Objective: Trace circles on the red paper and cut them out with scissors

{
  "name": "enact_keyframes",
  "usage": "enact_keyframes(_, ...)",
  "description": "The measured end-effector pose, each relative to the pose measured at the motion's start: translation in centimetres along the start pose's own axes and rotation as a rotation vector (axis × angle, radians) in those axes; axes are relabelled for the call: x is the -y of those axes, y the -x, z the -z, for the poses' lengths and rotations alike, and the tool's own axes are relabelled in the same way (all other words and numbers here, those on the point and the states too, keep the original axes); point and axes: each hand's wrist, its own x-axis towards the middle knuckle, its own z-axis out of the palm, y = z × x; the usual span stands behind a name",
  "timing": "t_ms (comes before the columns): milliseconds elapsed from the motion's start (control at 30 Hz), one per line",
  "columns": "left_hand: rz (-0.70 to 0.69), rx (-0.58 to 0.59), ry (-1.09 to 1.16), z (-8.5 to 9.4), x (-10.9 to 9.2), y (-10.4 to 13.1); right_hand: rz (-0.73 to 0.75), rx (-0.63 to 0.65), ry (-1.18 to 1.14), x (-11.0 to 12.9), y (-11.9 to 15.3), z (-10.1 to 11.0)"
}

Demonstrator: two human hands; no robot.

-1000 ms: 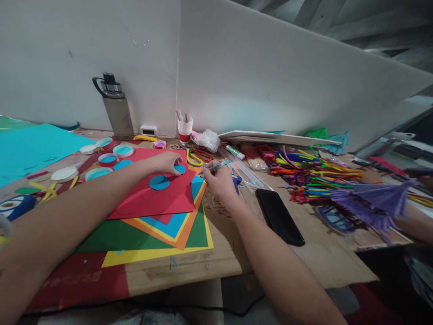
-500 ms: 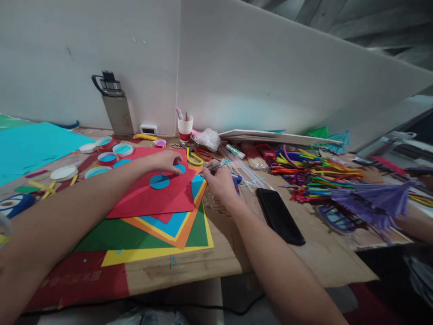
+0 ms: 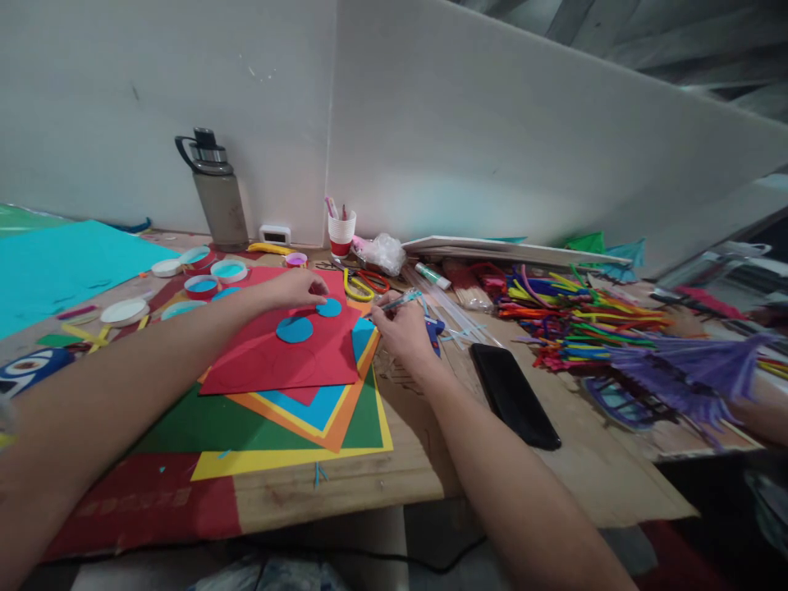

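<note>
My left hand (image 3: pixel 300 289) is over the red paper sheet (image 3: pixel 336 357), its curved fingers slightly apart. Its fingertips are at the upper left edge of a blue paper circle (image 3: pixel 329 308) lying flat; whether they press on it is unclear. A second blue circle (image 3: pixel 294 330) lies just below, and round pencil-like outlines show on the red sheet. My right hand (image 3: pixel 403 328) is closed on a slim light-blue pen (image 3: pixel 403 300), just right of the paper stack. Beneath the red sheet are blue, orange, green (image 3: pixel 203 425) and yellow sheets.
A black phone (image 3: pixel 515 396) lies right of my forearm, near a pile of pipe cleaners (image 3: pixel 591 320). Scissors (image 3: pixel 373 281), a paper cup (image 3: pixel 341 234) and a bottle (image 3: pixel 220 205) stand or lie toward the wall. Round lids (image 3: pixel 125 312) sit left. Another person's arm (image 3: pixel 763 414) shows at right.
My left hand has drawn back slightly to the left, uncovering more of the upper blue circle. My right hand keeps the pen in about the same place. The view has shifted a little.
</note>
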Motion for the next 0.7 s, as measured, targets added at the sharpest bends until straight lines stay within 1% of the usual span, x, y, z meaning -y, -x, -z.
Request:
enact_keyframes(100, -0.004, -0.012, 0.025, 0.0, -0.2, -0.1, -0.005, 0.002, -0.001, 0.0, 0.1, 0.0)
enact_keyframes(233, 0.031, -0.043, 0.040, 0.1, 0.0, -0.3, -0.003, 0.002, 0.006, 0.0, 0.1, 0.1)
enact_keyframes(433, -0.001, 0.018, 0.033, -0.3, -0.2, -0.4, 0.000, 0.000, 0.023, 0.3, 0.1, 0.2)
enact_keyframes(700, -0.037, 0.004, 0.028, -0.4, -0.9, -0.3, 0.023, -0.001, 0.046, 0.2, 0.1, 0.2)
